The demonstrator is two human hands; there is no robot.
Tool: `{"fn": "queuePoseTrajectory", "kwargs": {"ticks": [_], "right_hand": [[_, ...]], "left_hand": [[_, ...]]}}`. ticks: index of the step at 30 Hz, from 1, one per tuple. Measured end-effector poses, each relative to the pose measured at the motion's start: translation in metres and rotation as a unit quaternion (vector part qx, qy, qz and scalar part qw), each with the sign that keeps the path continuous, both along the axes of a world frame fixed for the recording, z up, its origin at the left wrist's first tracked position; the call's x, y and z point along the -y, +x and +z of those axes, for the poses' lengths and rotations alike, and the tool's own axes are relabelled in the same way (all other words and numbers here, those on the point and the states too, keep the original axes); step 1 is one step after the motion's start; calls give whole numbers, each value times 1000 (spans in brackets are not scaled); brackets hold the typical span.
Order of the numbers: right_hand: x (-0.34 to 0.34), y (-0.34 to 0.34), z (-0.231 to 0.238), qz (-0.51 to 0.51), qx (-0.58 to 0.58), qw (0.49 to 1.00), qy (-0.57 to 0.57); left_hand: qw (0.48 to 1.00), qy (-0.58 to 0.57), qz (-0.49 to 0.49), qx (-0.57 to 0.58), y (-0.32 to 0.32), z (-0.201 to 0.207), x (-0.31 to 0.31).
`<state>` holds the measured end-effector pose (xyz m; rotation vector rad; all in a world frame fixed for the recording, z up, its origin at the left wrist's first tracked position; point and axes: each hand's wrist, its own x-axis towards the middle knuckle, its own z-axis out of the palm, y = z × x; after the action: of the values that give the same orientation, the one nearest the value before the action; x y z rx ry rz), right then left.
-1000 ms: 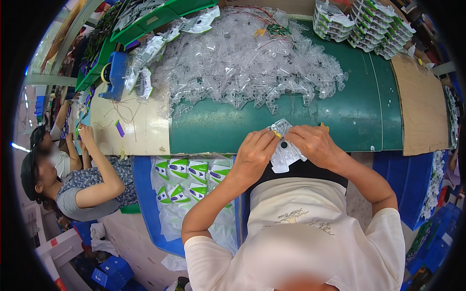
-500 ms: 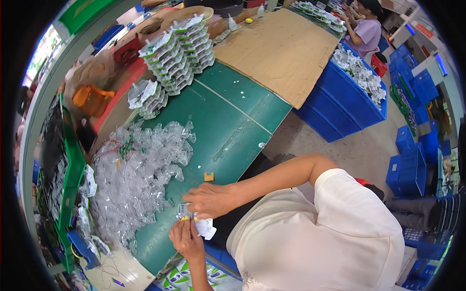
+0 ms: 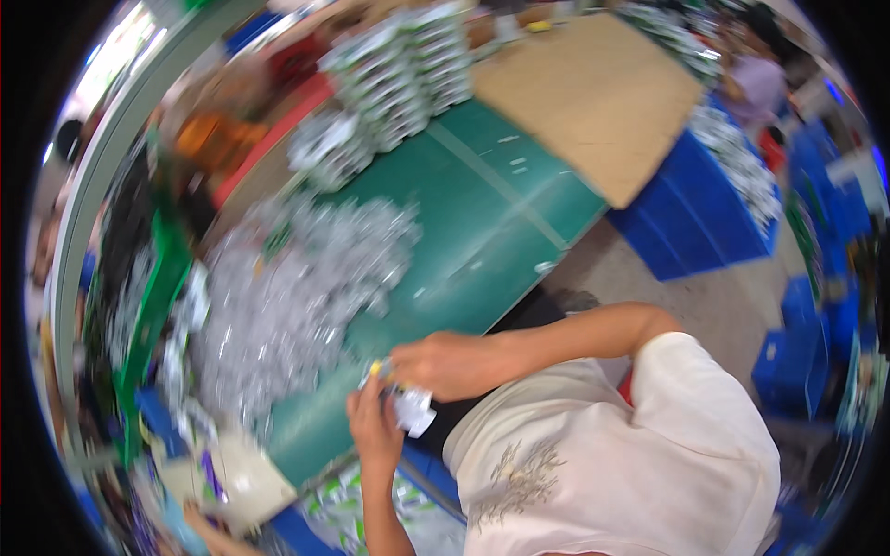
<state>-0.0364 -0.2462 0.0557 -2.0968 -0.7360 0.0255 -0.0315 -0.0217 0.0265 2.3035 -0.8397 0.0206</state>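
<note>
Mostly glossy plastic
White plastic piece (image 3: 414, 412) at the fingers (image 3: 367, 397); beyond them, shiny clear plastic parts (image 3: 297, 301) on a smooth green surface (image 3: 464, 241); farther off, matt brown cardboard (image 3: 593, 102)

Cream short-sleeved shirt (image 3: 686, 445), brown branch-like print (image 3: 517, 484), black lower garment (image 3: 451, 419)

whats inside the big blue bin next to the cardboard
Whitish-grey pieces lie heaped in the blue bin, too blurred to tell their shapes. Whatever lies deeper, and the bottom, is covered by the upper pieces and the bin's sides.
</note>
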Motion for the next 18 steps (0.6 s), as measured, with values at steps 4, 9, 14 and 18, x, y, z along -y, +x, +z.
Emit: {"fn": "queuePoseTrajectory", "kwargs": {"ticks": [4, 9, 14, 18], "right_hand": [[26, -8, 28, 65, -129, 987, 76], [4, -17, 6, 1, 56, 998, 30], [-14, -19, -16, -3, 114, 992, -55], [0, -14, -1, -28, 40, 998, 26]], "left_hand": [[999, -37, -29, 2, 7, -6, 15], [997, -74, -3, -22, 7, -1, 14], [994, -98, 7, -39, 9, -9, 4], [992, -114, -4, -45, 12, -9, 9]]}}
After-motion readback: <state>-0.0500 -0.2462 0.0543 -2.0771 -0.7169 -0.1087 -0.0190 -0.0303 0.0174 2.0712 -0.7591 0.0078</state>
